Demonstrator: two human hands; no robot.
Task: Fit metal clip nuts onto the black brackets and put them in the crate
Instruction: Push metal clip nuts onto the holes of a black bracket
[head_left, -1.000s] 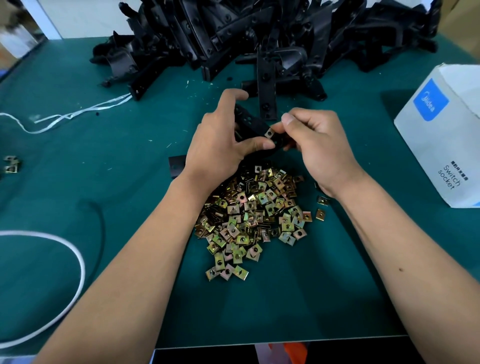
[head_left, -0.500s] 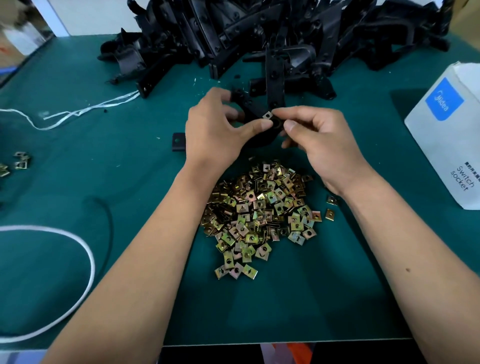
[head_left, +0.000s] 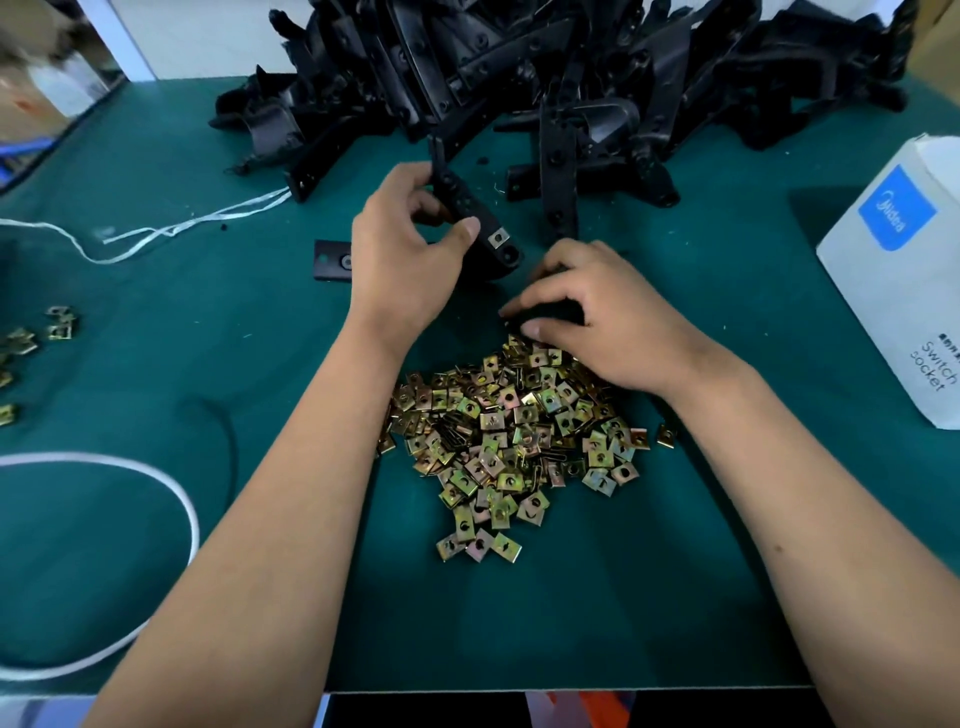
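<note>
- left hand (head_left: 410, 249) grips a black bracket (head_left: 470, 218) above the green mat (head_left: 208, 364), thumb clamped near its end, one clip nut (head_left: 497, 237) already seated there.
- right hand (head_left: 597, 317) reaches down at the far edge of the clip nut pile (head_left: 509, 441), fingers curled; i cannot tell whether they pinch a nut.
- risk: a nut picked crooked could jam or pop off the bracket's edge as it's pushed on.
- bracket heap (head_left: 571, 78) sits behind, white box (head_left: 904, 270) to the right.
- no crate visible; right fingertips are shadowed.

Bare forearms, no sleeves; left hand (head_left: 402, 254), right hand (head_left: 608, 317) ungloved.
</note>
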